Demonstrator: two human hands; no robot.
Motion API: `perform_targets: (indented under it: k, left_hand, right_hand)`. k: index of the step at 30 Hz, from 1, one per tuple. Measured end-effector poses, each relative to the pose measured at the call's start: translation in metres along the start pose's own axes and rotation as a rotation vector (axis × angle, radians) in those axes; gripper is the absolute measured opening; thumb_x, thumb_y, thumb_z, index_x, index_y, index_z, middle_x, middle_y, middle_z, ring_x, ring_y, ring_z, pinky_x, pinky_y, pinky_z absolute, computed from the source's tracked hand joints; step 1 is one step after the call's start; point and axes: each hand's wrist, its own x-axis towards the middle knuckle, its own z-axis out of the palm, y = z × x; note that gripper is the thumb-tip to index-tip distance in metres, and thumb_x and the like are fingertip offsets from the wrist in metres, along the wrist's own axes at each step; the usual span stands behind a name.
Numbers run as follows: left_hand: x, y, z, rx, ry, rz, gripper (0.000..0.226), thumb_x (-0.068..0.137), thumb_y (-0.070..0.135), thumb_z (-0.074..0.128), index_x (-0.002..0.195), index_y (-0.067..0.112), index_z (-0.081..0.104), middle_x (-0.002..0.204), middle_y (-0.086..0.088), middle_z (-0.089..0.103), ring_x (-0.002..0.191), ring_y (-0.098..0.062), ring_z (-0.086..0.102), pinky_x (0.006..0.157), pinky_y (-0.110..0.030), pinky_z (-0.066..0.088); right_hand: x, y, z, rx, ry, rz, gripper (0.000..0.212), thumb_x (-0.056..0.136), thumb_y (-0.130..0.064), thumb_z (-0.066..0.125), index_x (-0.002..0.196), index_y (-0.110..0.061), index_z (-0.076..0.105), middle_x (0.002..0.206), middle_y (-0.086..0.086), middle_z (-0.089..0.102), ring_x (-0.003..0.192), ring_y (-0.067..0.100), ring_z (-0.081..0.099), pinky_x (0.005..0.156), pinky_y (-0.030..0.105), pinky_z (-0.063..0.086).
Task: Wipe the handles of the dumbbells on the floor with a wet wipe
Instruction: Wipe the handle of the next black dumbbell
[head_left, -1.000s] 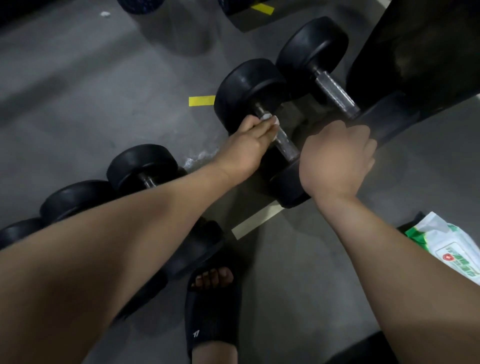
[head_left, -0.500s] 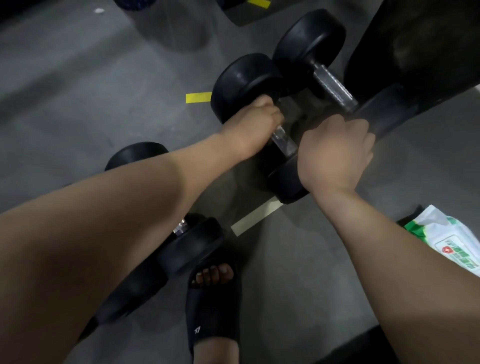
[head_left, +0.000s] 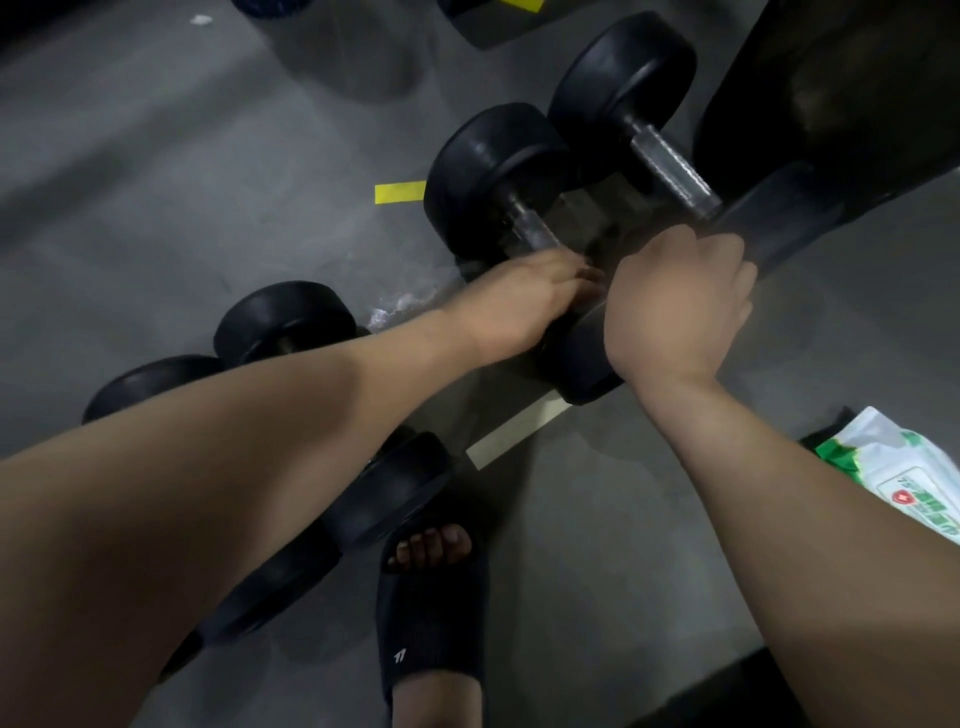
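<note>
The left hand (head_left: 524, 306) is now lying at the lower end of the knurled steel handle (head_left: 530, 228), close beside the right hand (head_left: 685, 306). Half a second ago it was sitting at the upper end, against the far head. The upper part of the handle is now showing bare.

The left fingers (head_left: 576, 270) are bending round the handle and clamping on it. They are blurred, and I cannot make out the wet wipe under them. The right fingers (head_left: 727, 249) are curling downward, but what is under them is hidden, so I cannot tell whether they are holding anything.

The white and green wipe packet (head_left: 883, 478) is lying on the grey concrete floor (head_left: 597, 545) at the right. It is carrying a red shield with a white cross, and its writing is too blurred to read. The black slipper (head_left: 431, 623) is showing a small white logo.

The black round-headed dumbbell (head_left: 493, 176) is lying on the floor, its long axis running from upper left to lower right. A second black dumbbell (head_left: 623, 78) is lying just beside it, pointing the same way. A short strip of yellow tape (head_left: 400, 192) is sticking to the floor at the left of them.
</note>
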Motion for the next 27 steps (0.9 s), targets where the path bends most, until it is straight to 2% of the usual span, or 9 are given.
perform_targets:
  k: [2,5,10,12,14,17,22,24,27]
  left_hand:
    - [-0.002,-0.002,0.006,-0.013,0.067,0.044,0.039,0.092,0.01,0.044,0.12,-0.002,0.069,0.12,-0.021,0.068,0.113,-0.037,0.063,0.101,-0.041,0.051]
    - [-0.003,-0.012,0.012,0.008,0.257,-0.085,0.031,0.088,-0.005,0.059,0.116,0.001,0.07,0.109,-0.014,0.071,0.102,-0.033,0.063,0.094,-0.036,0.05]
    - [-0.005,0.004,0.026,-0.232,0.457,-0.455,0.022,0.084,-0.002,0.062,0.099,0.007,0.076,0.099,-0.008,0.069,0.094,-0.028,0.066,0.086,-0.035,0.055]
    - [-0.002,0.012,0.029,-0.403,0.506,-0.681,0.014,0.085,0.003,0.07,0.087,0.016,0.074,0.092,0.002,0.064,0.086,-0.019,0.065,0.082,-0.032,0.056]
    - [0.003,0.015,0.027,-0.614,0.548,-0.924,0.019,0.084,0.015,0.078,0.077,0.027,0.065,0.082,0.009,0.064,0.077,-0.009,0.064,0.078,-0.029,0.057]
    - [0.012,0.02,0.019,-0.888,0.567,-1.147,0.017,0.082,0.024,0.082,0.083,0.02,0.066,0.077,0.006,0.068,0.075,-0.009,0.067,0.074,-0.027,0.057]
    - [0.02,0.025,0.019,-1.125,0.548,-1.286,0.015,0.081,0.015,0.079,0.081,0.021,0.066,0.082,-0.005,0.074,0.084,-0.026,0.072,0.079,-0.049,0.062]
    - [0.018,0.025,0.019,-1.125,0.544,-1.264,0.015,0.083,0.009,0.074,0.082,0.022,0.067,0.084,-0.005,0.073,0.087,-0.026,0.072,0.081,-0.049,0.062]
    - [0.013,0.025,0.019,-1.067,0.547,-1.167,0.019,0.086,0.005,0.07,0.085,0.025,0.069,0.087,-0.002,0.073,0.088,-0.02,0.071,0.083,-0.037,0.061]
  right_hand:
    - [0.0,0.0,0.0,0.002,0.003,0.005,0.02,0.089,-0.033,0.044,0.092,-0.021,0.06,0.11,0.005,0.049,0.104,0.029,0.045,0.091,0.04,0.034]
    - [-0.001,-0.002,0.0,0.004,0.008,0.007,0.02,0.088,-0.033,0.044,0.091,-0.021,0.059,0.108,0.004,0.049,0.103,0.028,0.045,0.091,0.039,0.035]
    - [0.0,-0.001,-0.001,0.007,-0.002,0.006,0.017,0.087,-0.033,0.043,0.089,-0.023,0.057,0.105,-0.002,0.041,0.104,0.027,0.044,0.09,0.034,0.029]
    - [0.0,-0.002,-0.001,0.01,-0.006,0.013,0.017,0.087,-0.033,0.044,0.089,-0.022,0.057,0.104,-0.003,0.038,0.104,0.026,0.044,0.089,0.032,0.027]
    - [-0.001,-0.002,0.0,0.009,-0.007,0.014,0.017,0.086,-0.034,0.044,0.088,-0.022,0.057,0.104,-0.003,0.039,0.104,0.027,0.044,0.089,0.033,0.028]
    - [-0.001,-0.003,-0.001,0.013,-0.011,0.011,0.015,0.087,-0.035,0.044,0.086,-0.023,0.054,0.103,-0.003,0.038,0.103,0.026,0.044,0.092,0.036,0.033]
    - [-0.001,-0.004,-0.002,0.021,-0.013,0.008,0.013,0.086,-0.036,0.045,0.084,-0.024,0.051,0.102,-0.003,0.038,0.104,0.027,0.045,0.093,0.039,0.035]
    - [0.0,-0.004,-0.002,0.02,-0.018,0.012,0.014,0.085,-0.036,0.046,0.084,-0.024,0.052,0.102,-0.003,0.039,0.103,0.026,0.044,0.094,0.039,0.036]
    - [0.0,-0.003,-0.002,0.023,-0.017,0.015,0.015,0.085,-0.036,0.046,0.085,-0.023,0.053,0.104,-0.001,0.042,0.103,0.026,0.045,0.094,0.04,0.037]
